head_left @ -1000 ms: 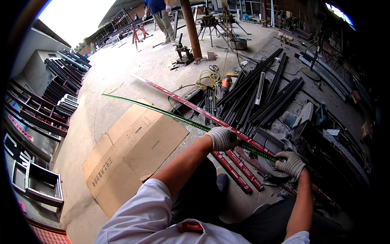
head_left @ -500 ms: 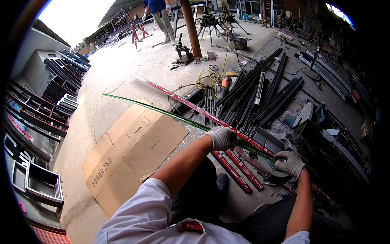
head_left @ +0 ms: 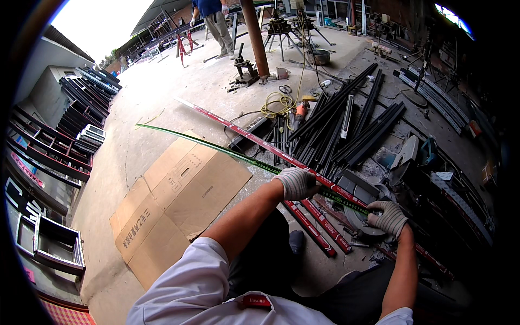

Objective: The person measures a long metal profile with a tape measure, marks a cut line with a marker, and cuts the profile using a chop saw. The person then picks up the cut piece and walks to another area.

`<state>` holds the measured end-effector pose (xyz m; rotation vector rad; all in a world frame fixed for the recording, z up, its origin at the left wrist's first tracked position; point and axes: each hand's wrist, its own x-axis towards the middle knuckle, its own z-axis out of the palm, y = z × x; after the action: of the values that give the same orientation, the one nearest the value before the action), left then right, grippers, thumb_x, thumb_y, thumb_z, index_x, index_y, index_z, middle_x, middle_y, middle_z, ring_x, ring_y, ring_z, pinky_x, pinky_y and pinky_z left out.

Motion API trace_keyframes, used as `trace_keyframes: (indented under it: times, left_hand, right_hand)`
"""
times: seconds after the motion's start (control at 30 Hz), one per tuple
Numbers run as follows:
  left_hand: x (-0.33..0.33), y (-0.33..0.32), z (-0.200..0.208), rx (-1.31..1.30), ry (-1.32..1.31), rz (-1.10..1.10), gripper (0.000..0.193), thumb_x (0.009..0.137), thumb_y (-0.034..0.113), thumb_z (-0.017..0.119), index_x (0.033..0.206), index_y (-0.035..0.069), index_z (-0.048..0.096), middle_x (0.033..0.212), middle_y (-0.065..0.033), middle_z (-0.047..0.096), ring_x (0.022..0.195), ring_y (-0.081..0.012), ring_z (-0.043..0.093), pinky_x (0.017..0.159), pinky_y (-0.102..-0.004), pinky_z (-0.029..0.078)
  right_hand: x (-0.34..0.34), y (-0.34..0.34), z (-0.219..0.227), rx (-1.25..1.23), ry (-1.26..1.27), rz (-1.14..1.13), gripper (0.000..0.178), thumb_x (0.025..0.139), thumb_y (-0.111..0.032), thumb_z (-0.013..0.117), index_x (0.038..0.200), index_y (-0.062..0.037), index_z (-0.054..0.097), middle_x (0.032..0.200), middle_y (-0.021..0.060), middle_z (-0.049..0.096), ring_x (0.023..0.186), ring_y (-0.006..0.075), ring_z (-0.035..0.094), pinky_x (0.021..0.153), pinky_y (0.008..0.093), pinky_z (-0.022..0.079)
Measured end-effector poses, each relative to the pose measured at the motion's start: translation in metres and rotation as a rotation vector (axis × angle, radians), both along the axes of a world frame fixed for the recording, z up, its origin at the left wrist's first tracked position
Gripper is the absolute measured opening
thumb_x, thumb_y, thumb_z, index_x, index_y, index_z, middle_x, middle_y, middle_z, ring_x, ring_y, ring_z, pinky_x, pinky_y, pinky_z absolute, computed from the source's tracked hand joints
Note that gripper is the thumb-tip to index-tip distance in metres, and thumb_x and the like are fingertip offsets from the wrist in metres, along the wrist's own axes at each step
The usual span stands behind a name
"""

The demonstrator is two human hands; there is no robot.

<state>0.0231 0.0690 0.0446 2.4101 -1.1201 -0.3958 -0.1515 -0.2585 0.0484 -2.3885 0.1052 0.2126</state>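
Observation:
A long red metal bar [head_left: 254, 142] with white markings slants across in front of me. Alongside it runs a green tape measure blade [head_left: 208, 143], its far part bowing away to the left over the cardboard. My left hand [head_left: 296, 184], in a striped knit glove, is closed around the blade beside the bar. Farther right, my right hand [head_left: 388, 218], gloved the same way, is closed at the near stretch of the blade, fingertips against the bar. The tape's case cannot be made out. Two shorter red bars [head_left: 326, 226] lie on the floor below the blade.
A flattened cardboard box [head_left: 184, 187] lies at left. Beyond the bar are piled black profiles [head_left: 336, 122], an orange power tool [head_left: 300, 111] and a yellow cord [head_left: 276, 105]. A cutting saw [head_left: 364, 219] stands near my right hand. Another person [head_left: 214, 27] stands far back by a rusty post [head_left: 254, 38].

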Motion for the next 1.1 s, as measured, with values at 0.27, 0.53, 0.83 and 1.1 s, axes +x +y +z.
trace_keyframes:
  times: [0.27,0.53,0.83,1.1]
  left_hand:
    - [-0.003,-0.002,0.006,0.004,-0.021,-0.003,0.032,0.093,0.037,0.069,0.096,0.006,0.074,0.083,-0.0198,0.07,0.077,-0.039,0.069,0.07,-0.0442,0.054]
    - [-0.004,0.0,0.006,-0.018,0.013,0.016,0.033,0.093,0.038,0.069,0.098,0.006,0.074,0.083,-0.0192,0.07,0.077,-0.0384,0.069,0.071,-0.0442,0.054]
    - [-0.003,-0.001,0.004,-0.01,-0.013,0.016,0.034,0.094,0.039,0.069,0.1,0.007,0.076,0.081,-0.0187,0.07,0.075,-0.0371,0.069,0.07,-0.0435,0.055]
    - [-0.001,-0.003,0.0,0.007,0.028,0.012,0.036,0.095,0.041,0.066,0.102,0.007,0.077,0.082,-0.0178,0.071,0.075,-0.0359,0.07,0.07,-0.0429,0.055]
  right_hand:
    - [0.0,-0.003,-0.004,0.01,0.0,0.002,0.045,0.076,-0.032,0.073,0.11,-0.0032,0.077,0.105,0.0194,0.077,0.101,0.0295,0.075,0.094,0.037,0.056]
    - [0.0,-0.002,-0.003,0.0,-0.009,0.012,0.046,0.075,-0.032,0.073,0.11,-0.0031,0.077,0.106,0.0198,0.077,0.101,0.0301,0.075,0.095,0.037,0.056]
    - [0.001,-0.001,-0.001,0.004,0.009,-0.006,0.047,0.074,-0.032,0.074,0.111,-0.0029,0.078,0.107,0.0205,0.077,0.101,0.0304,0.075,0.095,0.0368,0.056]
    - [-0.001,-0.004,-0.004,-0.01,0.003,-0.007,0.047,0.074,-0.032,0.073,0.111,-0.0026,0.078,0.109,0.0205,0.077,0.103,0.0304,0.075,0.096,0.0373,0.056]
